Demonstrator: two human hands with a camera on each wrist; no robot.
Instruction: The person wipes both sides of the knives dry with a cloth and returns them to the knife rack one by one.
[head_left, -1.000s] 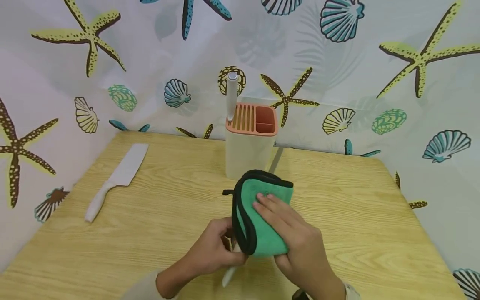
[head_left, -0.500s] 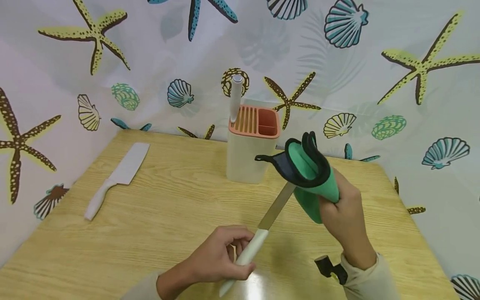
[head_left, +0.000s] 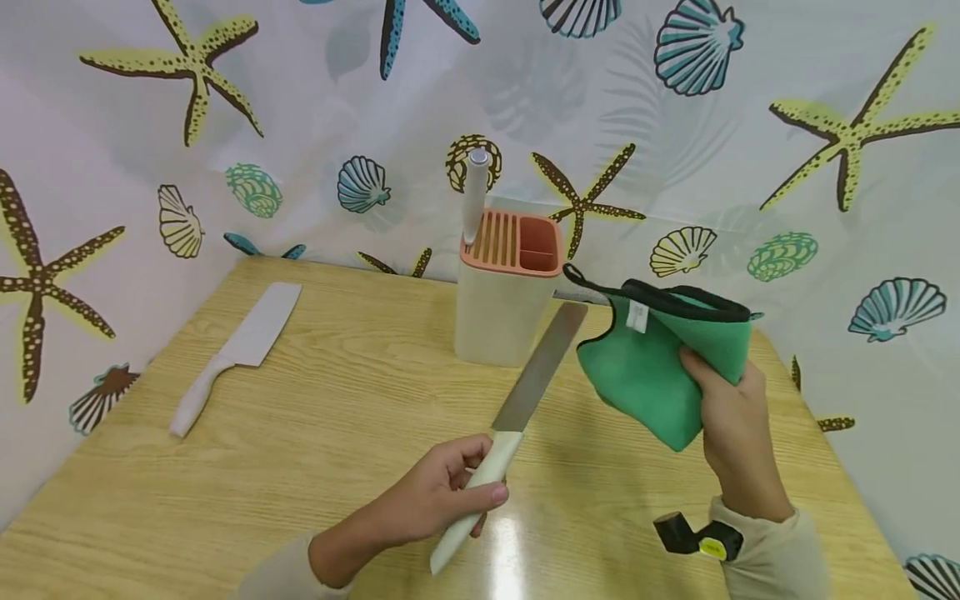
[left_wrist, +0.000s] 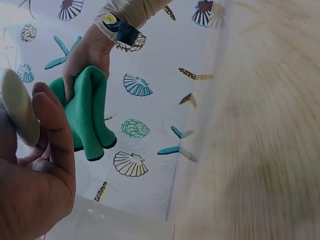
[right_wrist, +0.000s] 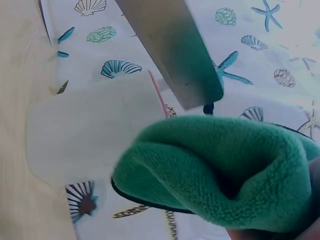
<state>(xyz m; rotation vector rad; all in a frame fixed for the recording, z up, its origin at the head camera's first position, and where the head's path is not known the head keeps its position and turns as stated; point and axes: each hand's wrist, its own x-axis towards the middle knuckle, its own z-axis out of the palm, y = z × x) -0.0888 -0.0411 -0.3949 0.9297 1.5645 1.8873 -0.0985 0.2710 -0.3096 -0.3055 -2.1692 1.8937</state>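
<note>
My left hand [head_left: 435,492] grips the pale handle of a long kitchen knife [head_left: 536,375], its blade slanting up and to the right. The left wrist view shows the handle [left_wrist: 20,107] between thumb and fingers. To the right, my right hand [head_left: 738,425] holds a folded green cloth [head_left: 652,367] with black edging, a hanging loop and a small white tag. Cloth and blade are apart in the head view. Up close in the right wrist view, the broad blade end [right_wrist: 175,55] appears above the bunched cloth [right_wrist: 215,170].
A white knife holder [head_left: 495,321] with an orange slotted top stands at the back, one knife handle [head_left: 475,200] rising from it. On the left of the wooden table [head_left: 337,400] lies a cleaver [head_left: 258,333]. A narrow grey strip [head_left: 581,293] shows behind the holder. Shell-patterned fabric [head_left: 300,100] surrounds the table.
The cloth has come off the blade and moved right with my right hand, unfolding somewhat. The whole blade now shows. My left hand has kept its grip on the knife.
</note>
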